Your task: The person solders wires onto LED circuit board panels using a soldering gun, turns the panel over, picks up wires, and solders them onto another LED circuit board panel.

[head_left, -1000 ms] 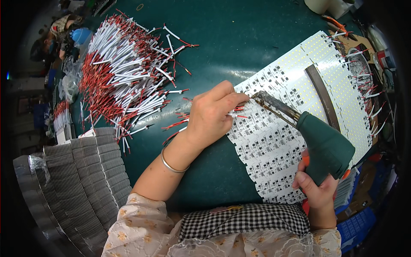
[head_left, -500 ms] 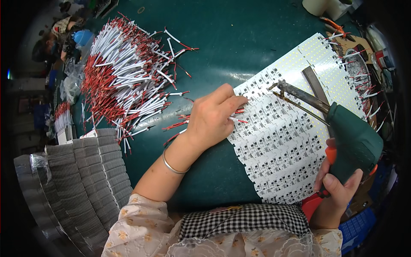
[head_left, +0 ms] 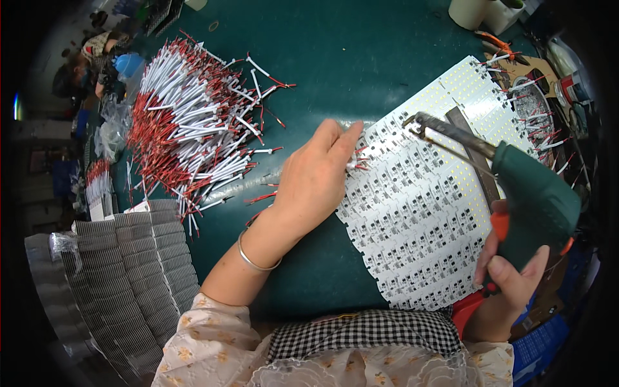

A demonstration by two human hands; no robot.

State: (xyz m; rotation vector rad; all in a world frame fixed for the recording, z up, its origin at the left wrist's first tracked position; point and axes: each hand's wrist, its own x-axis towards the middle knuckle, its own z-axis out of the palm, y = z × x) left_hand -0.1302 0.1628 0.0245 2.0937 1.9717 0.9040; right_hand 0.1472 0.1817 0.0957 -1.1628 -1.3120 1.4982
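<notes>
My left hand is closed on a few short red-and-white wires at the left edge of a panel of white circuit boards. Its index finger points toward the panel's upper left edge; the palm hides most of the wires. A dark green soldering gun with an orange trigger is gripped in my right hand. The gun's metal tip hangs over the upper part of the panel, a little right of my left fingers. Across the panel, beneath the gun's barrel, lies a flat dark metal bar.
A large heap of red-and-white wires covers the left of the green table. Stacked grey ribbed strips lie at the lower left. Orange-handled pliers and white rolls are at the far right. Another person sits at the far left.
My left hand has shifted slightly up and left, with its index finger now pointing up along the panel's edge. The soldering gun's tip has risen a little.
</notes>
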